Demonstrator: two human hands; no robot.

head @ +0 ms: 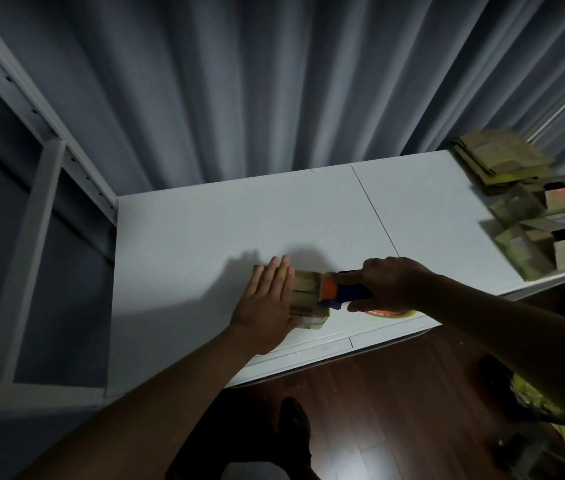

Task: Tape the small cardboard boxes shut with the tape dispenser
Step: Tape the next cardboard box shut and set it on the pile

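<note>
Small cardboard box [308,299] just below the middle of the frame, lying on the white table [205,237] near its front edge. Left hand [267,299] laid flat on the box's left part, fingers straight and together, pressing down, nothing curled round it. Right hand [386,284] to the right of the box, fingers wrapped round the blue handle of the tape dispenser [341,291]. Orange head of the dispenser touching the box's right end. Tape roll showing orange and yellowish under the right hand, mostly hidden by it. Heap of other cardboard boxes [544,216] at the right edge of the frame, on the table's far right corner, some flattened, some open, blurred. Grey curtain [274,81] across the upper frame behind the table. White metal shelf frame [32,202] at the left. Dark wooden floor [395,393] in the lower frame.
</note>
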